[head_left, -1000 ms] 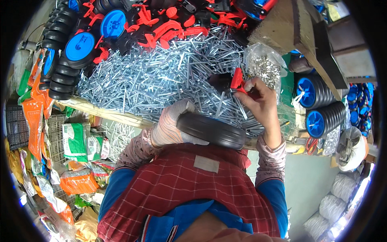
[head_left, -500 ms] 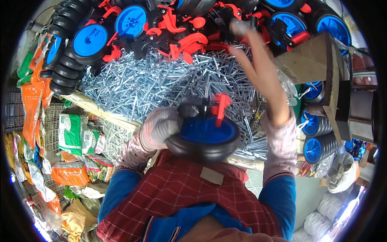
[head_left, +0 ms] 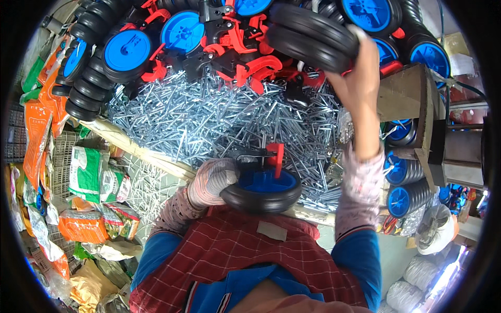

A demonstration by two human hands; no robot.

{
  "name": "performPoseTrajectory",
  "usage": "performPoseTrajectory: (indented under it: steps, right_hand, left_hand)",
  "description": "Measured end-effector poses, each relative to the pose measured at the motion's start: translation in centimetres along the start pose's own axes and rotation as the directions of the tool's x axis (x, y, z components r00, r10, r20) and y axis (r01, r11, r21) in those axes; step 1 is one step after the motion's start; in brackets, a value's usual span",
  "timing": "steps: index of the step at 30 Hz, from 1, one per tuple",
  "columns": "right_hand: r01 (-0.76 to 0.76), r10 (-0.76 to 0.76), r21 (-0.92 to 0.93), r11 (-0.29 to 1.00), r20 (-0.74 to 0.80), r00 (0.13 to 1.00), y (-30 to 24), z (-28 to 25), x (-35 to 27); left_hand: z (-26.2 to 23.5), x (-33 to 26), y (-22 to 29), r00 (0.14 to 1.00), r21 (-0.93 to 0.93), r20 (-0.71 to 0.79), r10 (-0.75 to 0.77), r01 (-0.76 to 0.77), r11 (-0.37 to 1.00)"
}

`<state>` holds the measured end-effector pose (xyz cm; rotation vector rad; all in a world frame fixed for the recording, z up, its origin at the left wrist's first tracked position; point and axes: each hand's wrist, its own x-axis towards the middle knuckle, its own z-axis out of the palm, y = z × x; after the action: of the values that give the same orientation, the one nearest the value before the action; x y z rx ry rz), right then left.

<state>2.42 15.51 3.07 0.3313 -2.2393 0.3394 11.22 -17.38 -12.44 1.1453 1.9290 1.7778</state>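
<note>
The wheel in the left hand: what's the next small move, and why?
Perhaps the right hand should draw the black wheels closer: it grips them, while the left hand holds the blue-hubbed wheel with a black-and-red bracket at its hub.

Smooth plastic wheel (shiny metal pins)

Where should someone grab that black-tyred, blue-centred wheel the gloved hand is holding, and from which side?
Probably the right edge of the wheel, from the right: its rounded black tyre is exposed, while the gloved left hand holds the left edge and an upright red piece stands over the blue centre.
</note>
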Motion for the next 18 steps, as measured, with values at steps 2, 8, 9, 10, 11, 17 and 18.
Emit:
performPoseTrajectory:
  steps: [2,8,9,10,11,17,18]
  right_hand:
    - [-0.257,0.243,0.137,0.957,0.112,0.963,-1.0,-1.5,-4.1]
    - [-0.390,0.390,0.062,0.919,0.019,0.921,2.1,0.1,-10.8]
    - [-0.470,0.465,0.132,0.873,0.067,0.883,1.2,-0.5,-10.4]
    - [-0.539,0.532,0.054,0.841,0.104,0.841,1.0,-0.5,-10.8]
    - [-0.567,0.558,0.047,0.823,0.126,0.820,0.5,-0.7,-10.9]
    - [-0.639,0.619,0.204,0.742,0.159,0.769,-1.7,-3.1,-12.3]
    - [-0.645,0.623,0.241,0.725,0.170,0.764,-2.2,-3.8,-12.7]
  left_hand:
    - [0.2,0.0,0.5,0.984,-0.121,0.096,-0.148,0.159,0.980]
    - [1.3,0.6,2.5,0.857,-0.244,0.276,-0.434,0.500,0.831]
    - [1.4,0.6,3.0,0.860,-0.233,0.259,-0.440,0.498,0.835]
    - [1.8,0.5,3.1,0.859,-0.235,0.237,-0.454,0.504,0.831]
    - [2.1,0.6,3.3,0.859,-0.238,0.215,-0.464,0.507,0.828]
    - [3.6,0.7,4.9,0.844,-0.257,0.164,-0.511,0.537,0.804]
    - [3.8,0.0,4.2,0.834,-0.328,0.194,-0.517,0.551,0.767]
